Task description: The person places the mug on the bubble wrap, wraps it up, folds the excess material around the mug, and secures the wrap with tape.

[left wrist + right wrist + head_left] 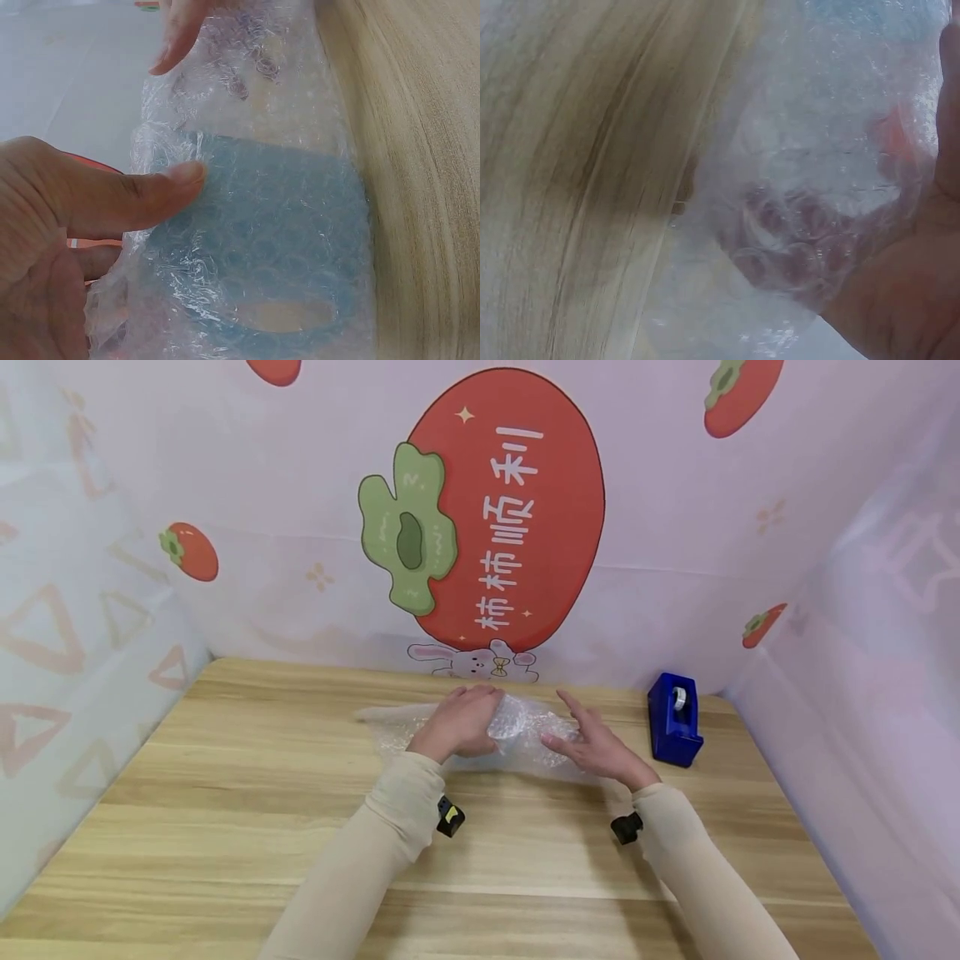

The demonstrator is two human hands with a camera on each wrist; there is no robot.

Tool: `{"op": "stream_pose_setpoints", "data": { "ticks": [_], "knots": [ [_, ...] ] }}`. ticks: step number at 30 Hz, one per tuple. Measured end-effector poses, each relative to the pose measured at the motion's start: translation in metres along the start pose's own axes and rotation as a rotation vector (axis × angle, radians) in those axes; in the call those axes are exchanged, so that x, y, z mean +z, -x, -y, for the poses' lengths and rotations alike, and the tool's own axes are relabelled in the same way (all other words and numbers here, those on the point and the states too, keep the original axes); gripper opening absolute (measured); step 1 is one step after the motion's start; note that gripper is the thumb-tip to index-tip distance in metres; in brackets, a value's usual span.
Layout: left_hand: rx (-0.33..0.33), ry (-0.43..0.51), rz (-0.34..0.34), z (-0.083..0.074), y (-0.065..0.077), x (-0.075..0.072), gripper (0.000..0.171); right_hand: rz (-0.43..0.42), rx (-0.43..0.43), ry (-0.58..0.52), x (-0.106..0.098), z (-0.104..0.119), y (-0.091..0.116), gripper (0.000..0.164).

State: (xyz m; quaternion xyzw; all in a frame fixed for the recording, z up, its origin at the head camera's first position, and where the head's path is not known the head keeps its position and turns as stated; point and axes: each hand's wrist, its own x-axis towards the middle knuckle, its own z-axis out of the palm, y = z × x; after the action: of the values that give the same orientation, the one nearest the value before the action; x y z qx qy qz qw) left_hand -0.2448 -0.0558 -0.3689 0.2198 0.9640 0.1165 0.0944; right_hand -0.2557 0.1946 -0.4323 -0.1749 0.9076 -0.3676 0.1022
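Observation:
A sheet of clear bubble wrap (517, 727) is folded around a flat light-blue thing (277, 225) with a rounded oval opening near one end; its kind is veiled by the wrap. My left hand (467, 720) holds the bundle on its left side. Its thumb (172, 187) presses the near face while the other fingers go behind, partly hidden. At the right end of the wrap, my right hand (600, 745) has its fingers straight and spread, with the thumb close to the plastic. The right wrist view shows its palm (900, 292) against the wrap's edge.
A blue tape dispenser (672, 720) with a roll of tape stands at the back right of the wooden table (225, 827). Behind the table hangs a printed cloth backdrop (300, 527) with persimmon drawings, and side cloths enclose left and right.

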Motion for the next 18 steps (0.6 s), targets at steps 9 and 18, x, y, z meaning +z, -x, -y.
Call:
{"op": "stream_pose_setpoints", "data": {
  "ticks": [9, 18],
  "knots": [
    [-0.004, 0.013, 0.003, -0.001, 0.0, 0.0, 0.083, 0.052, 0.081, -0.004, 0.001, -0.002, -0.003, 0.089],
    [-0.015, -0.028, 0.014, -0.004, -0.002, -0.002, 0.082, 0.047, -0.076, -0.039, 0.0, 0.001, -0.014, 0.08]
  ]
}}
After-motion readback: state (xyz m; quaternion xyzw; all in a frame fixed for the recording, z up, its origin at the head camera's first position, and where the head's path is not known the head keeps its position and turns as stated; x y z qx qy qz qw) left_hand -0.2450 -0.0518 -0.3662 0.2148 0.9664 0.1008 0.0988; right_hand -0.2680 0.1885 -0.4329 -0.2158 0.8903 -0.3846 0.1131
